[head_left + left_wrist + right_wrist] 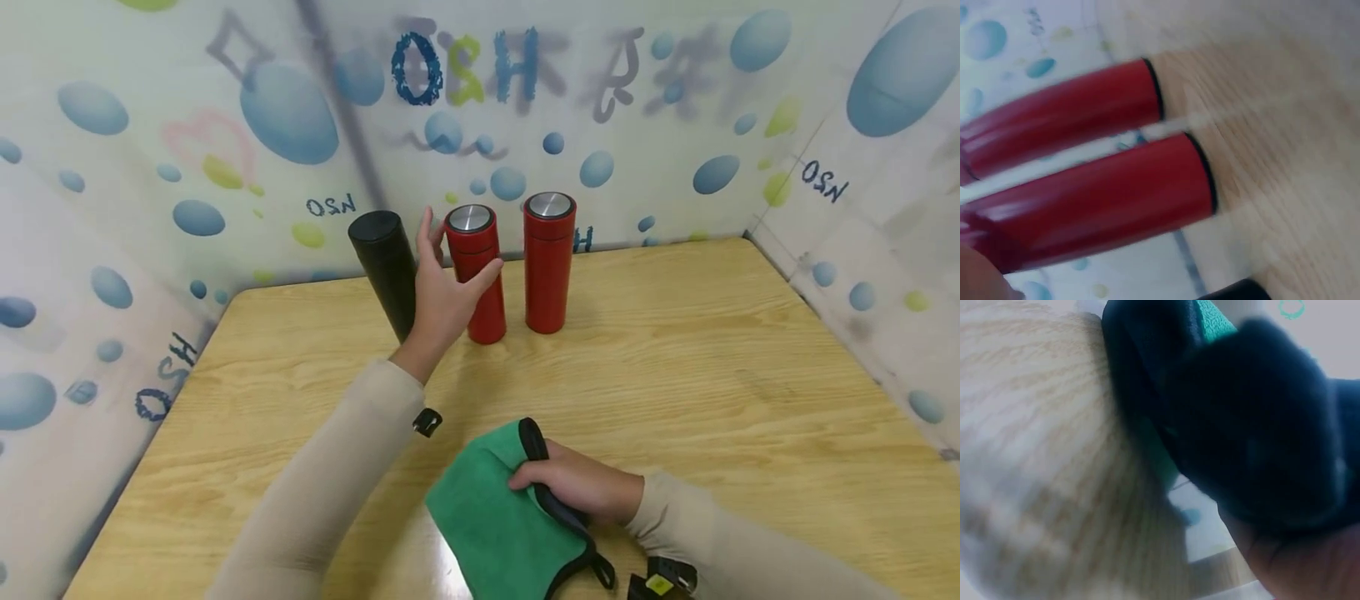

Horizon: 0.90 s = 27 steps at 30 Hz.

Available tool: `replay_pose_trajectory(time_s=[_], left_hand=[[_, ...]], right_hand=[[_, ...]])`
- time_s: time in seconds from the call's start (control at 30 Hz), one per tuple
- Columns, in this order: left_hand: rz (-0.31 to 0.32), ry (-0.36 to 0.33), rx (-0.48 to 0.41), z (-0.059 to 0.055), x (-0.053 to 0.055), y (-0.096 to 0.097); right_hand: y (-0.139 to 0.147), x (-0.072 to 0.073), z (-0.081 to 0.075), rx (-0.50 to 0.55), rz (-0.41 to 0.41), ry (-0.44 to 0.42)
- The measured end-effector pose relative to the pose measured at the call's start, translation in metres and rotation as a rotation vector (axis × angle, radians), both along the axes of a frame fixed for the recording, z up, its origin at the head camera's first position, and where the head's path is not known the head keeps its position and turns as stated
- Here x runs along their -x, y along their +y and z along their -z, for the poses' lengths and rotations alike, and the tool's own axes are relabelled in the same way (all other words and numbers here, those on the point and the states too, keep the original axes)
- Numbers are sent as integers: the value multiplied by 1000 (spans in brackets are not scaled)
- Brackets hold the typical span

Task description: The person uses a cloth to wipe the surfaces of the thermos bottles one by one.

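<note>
My left hand (442,292) is at the middle red bottle (489,317), thumb extended across its near side and fingers spread up along its left. Whether the skin touches the bottle I cannot tell. That bottle stands upright with a silver-topped lid; the left wrist view shows its red body (1110,200) close by. Just right stands a second red bottle (547,275), and to the left a black bottle (384,267), partly hidden by the hand. Nearer the front, my right hand (588,485) grips a green cloth (502,512) with black edging, thumb on top. Dark folds fill much of the right wrist view.
The wooden table (675,358) carries all three bottles near its back edge. Behind it and at both sides rise walls (660,192) printed with blue and green dots. A small black device (427,422) sits at the left cuff.
</note>
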<state>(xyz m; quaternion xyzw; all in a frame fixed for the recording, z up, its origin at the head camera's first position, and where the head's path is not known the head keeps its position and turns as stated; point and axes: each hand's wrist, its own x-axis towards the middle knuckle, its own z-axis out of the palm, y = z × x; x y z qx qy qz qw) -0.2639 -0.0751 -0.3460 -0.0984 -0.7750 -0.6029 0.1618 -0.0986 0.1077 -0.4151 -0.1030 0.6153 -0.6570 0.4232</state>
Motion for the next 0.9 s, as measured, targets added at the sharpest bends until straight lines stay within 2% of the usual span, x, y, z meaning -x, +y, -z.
replay_pose_trajectory(time_s=[0.1, 0.23, 0.3, 0.4, 0.47, 0.53, 0.6, 0.67, 0.77, 0.9], left_hand=[[-32, 63, 25, -3, -26, -8], [-15, 215, 56, -3, -55, -20], [16, 264, 98, 0, -63, -26], [108, 233, 208, 4, -69, -26], [200, 154, 291, 6, -67, -18], [284, 38, 362, 7, -63, -6], [348, -92, 396, 9, -56, 7], [385, -215, 408, 10, -48, 19], [388, -311, 418, 13, -36, 35], [316, -299, 384, 12, -22, 53]], right_hand=[[0, 0, 0, -2, 0, 5], [0, -1, -1, 1, -3, 11], [-1, -1, -2, -6, 1, 15], [-1, -1, -2, -16, 1, 20], [1, 0, -2, -24, -2, 27], [2, 1, -1, -25, -6, 34], [2, 1, 0, -25, -8, 37], [3, 1, 0, -23, -10, 37], [3, 2, 1, -7, -29, 30], [3, 2, 2, 10, -54, 18]])
